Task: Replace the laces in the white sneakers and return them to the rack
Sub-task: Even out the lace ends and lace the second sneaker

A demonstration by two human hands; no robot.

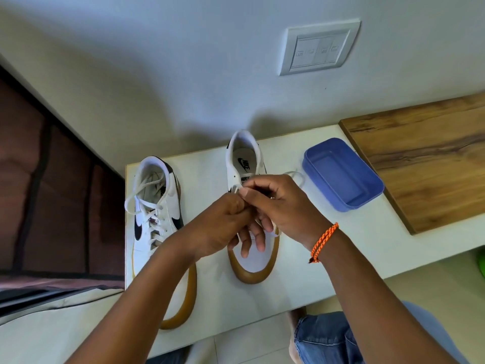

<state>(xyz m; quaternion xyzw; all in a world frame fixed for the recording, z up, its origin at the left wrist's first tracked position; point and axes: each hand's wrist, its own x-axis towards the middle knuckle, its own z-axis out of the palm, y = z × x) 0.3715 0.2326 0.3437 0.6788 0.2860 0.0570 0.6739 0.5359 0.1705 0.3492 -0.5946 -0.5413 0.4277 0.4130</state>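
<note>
Two white sneakers with tan soles stand on a white table [210, 164], toes toward me. The left sneaker [154, 214] has a white lace threaded loosely through its eyelets. Both hands work over the right sneaker [246, 158], hiding its eyelets. My left hand [223, 227] has its fingers curled and pinches the white lace [299, 177] at the sneaker's tongue. My right hand [280, 206], an orange cord at its wrist, pinches the same lace just beside it. A loose loop of lace lies on the table to the sneaker's right.
A blue plastic tub [343, 174] sits to the right of the sneaker. A wooden board [425, 156] covers the table's right end. A wall with a switch plate [320, 48] stands behind. A dark brown fabric unit [47, 193] is at the left.
</note>
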